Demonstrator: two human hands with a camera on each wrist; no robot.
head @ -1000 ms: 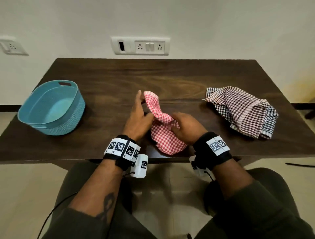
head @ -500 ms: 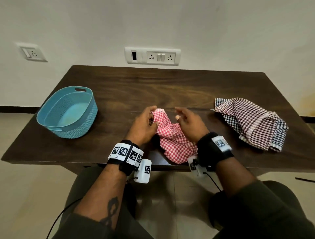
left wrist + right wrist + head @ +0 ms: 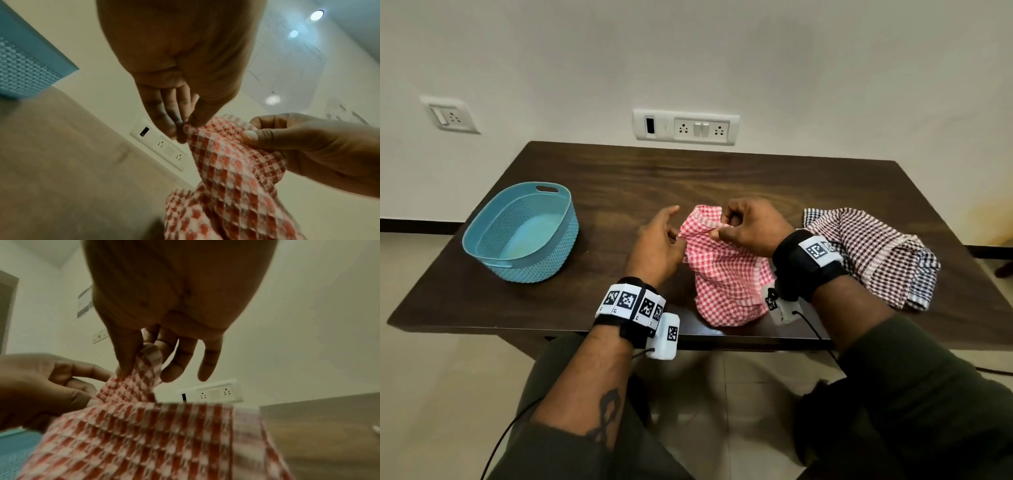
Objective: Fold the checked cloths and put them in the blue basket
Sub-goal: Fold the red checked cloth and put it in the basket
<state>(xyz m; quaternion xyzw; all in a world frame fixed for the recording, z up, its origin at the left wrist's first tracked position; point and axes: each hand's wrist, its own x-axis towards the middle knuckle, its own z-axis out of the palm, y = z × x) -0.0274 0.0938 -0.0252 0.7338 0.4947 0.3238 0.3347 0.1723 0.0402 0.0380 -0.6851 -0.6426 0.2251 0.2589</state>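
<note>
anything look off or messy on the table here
Nothing is spilled or damaged. The only untidy bit is the pile of dark checked cloths at the table's right side, crumpled and unfolded. The basket sits upright.

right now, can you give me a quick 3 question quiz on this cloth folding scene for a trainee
1. True or false: the blue basket already holds a folded cloth.
2. Which cloth do both hands hold? A) red checked cloth B) dark checked cloths C) neither
3. Fill in: the dark checked cloths lie on the table to the person's ____.

Key
1. False: only its bare floor shows.
2. A: the left hand and right hand each pinch the top edge of the red checked cloth.
3. Right.
</note>
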